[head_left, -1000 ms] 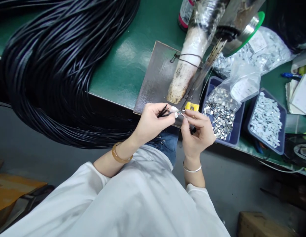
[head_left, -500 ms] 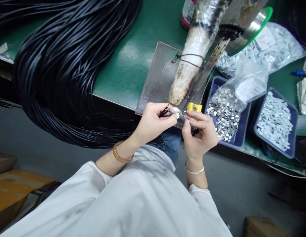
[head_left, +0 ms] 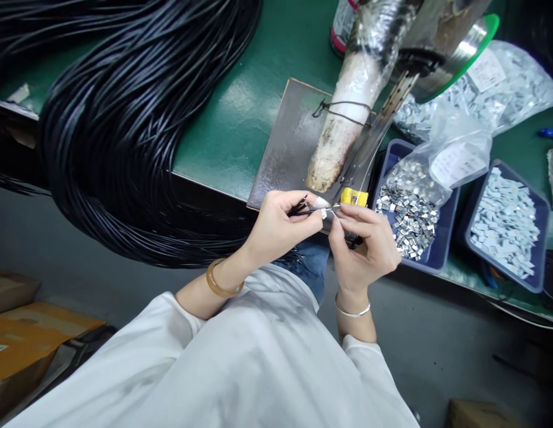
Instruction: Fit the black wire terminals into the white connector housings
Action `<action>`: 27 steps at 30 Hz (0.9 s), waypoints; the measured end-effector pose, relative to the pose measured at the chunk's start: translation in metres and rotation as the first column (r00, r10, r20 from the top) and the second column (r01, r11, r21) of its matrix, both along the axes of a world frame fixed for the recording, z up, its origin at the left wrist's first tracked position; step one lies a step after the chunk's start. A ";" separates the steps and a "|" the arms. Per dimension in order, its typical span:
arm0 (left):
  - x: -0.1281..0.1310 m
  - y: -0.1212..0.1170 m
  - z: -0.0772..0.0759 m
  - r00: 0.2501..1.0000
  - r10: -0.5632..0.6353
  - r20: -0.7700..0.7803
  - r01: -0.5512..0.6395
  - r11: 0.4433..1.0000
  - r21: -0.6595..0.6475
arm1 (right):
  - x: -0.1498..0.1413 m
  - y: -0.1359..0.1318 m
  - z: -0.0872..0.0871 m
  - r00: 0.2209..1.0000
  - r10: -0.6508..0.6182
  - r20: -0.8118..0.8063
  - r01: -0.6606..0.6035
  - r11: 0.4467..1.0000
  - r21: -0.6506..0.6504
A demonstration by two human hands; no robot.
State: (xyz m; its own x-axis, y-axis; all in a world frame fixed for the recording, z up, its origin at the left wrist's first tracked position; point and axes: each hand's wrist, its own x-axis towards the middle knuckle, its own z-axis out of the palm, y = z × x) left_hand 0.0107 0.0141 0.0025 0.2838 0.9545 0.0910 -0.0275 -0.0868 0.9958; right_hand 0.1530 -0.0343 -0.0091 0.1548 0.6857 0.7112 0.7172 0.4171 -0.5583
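Observation:
My left hand pinches a thin black cable near its end, thumb against forefinger, with a white wrap on a fingertip. Facing it, the fingertips of my right hand close on a small shiny metal piece at the cable's stripped end. The two hands almost meet, and the fingers partly hide the joint between piece and cable. Just beyond them a yellow block sits below a tapered white nozzle, which is bound with dark wire and wrapped in clear film.
A big bundle of black cables hangs over the table edge at left. On the right, one blue tray holds small metal shells, another pale flat pieces. Plastic bags and a green-rimmed wire spool are behind.
The view has shifted slightly. My hands keep their grips on the cable and metal piece, with the cable end now straighter and closer to my right fingertips.

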 end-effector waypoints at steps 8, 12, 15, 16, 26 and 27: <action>0.003 -0.002 0.000 0.999 0.005 0.035 -0.006 1.000 0.004 | 0.000 0.001 0.002 0.997 -0.038 0.060 0.037 0.999 0.008; 0.002 -0.002 0.001 0.998 0.001 0.057 -0.002 1.000 0.011 | 0.000 0.000 0.003 0.997 -0.022 0.078 0.021 1.000 0.016; 0.001 -0.001 -0.003 0.999 -0.013 0.048 0.014 1.000 -0.028 | 0.000 -0.003 0.000 0.996 0.001 0.084 -0.002 1.000 0.012; 0.001 0.000 -0.004 0.999 -0.022 0.041 0.024 0.999 -0.042 | 0.001 -0.004 -0.001 0.996 0.003 0.093 -0.004 1.000 0.011; -0.002 -0.008 -0.001 0.998 -0.059 -0.032 0.058 0.998 -0.025 | 0.005 -0.010 0.005 0.981 -0.044 0.191 0.038 0.999 0.033; -0.003 -0.009 -0.001 0.998 -0.035 -0.053 0.034 0.999 -0.007 | 0.005 -0.010 0.004 0.979 -0.044 0.198 0.037 0.998 0.043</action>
